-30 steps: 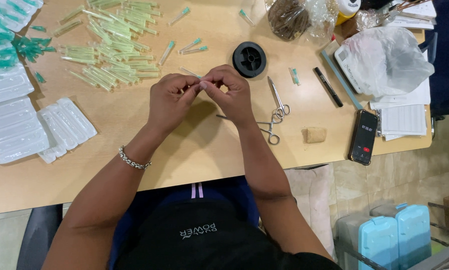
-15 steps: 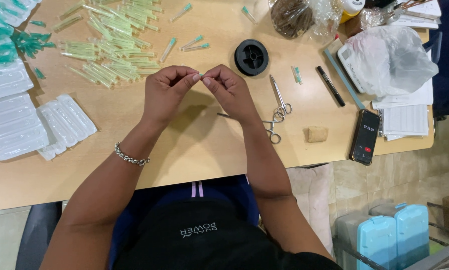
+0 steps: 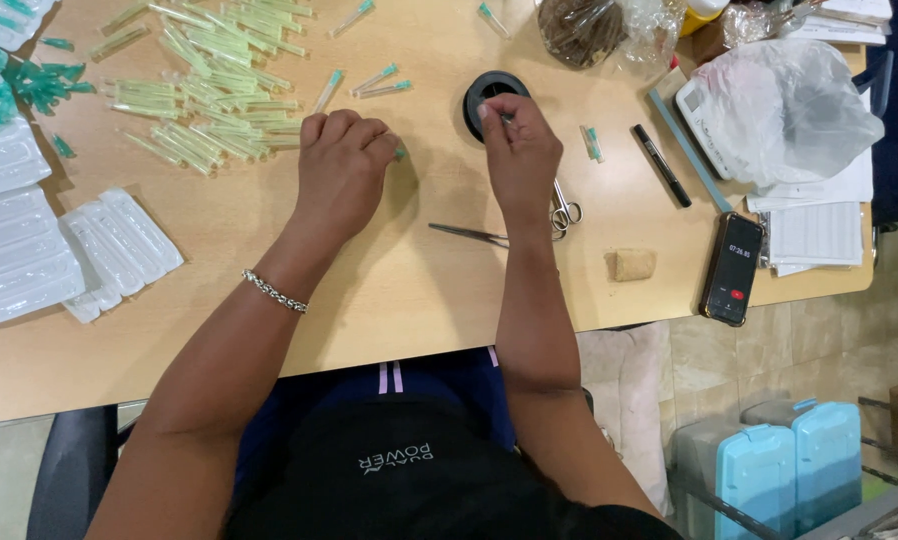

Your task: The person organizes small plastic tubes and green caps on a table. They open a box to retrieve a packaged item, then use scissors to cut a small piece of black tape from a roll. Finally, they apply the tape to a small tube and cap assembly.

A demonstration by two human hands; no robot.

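My left hand (image 3: pixel 341 165) rests knuckles-up on the wooden table (image 3: pixel 389 300), fingers curled around a small green-tipped needle tube (image 3: pixel 400 152) that pokes out at the fingertips. My right hand (image 3: pixel 519 155) is further right, its thumb and forefinger pinched on a thin strand at the near edge of a black spool (image 3: pixel 485 90). The strand is too fine to see clearly. The hands are apart. Steel scissors (image 3: pixel 565 212) and tweezers (image 3: pixel 466 234) lie just under my right wrist.
A heap of several green-capped tubes (image 3: pixel 209 100) lies far left, with white blister packs (image 3: pixel 39 250) nearer the left edge. To the right are a black pen (image 3: pixel 661 165), a phone (image 3: pixel 731 268), a brown cork piece (image 3: pixel 631 264), a plastic bag (image 3: pixel 784 105) and papers. Blue cases (image 3: pixel 789 470) stand on the floor.
My hands were together at the table's middle, pinching a small thing between them. They have parted: the left moved left and down, the right moved up to the black spool.
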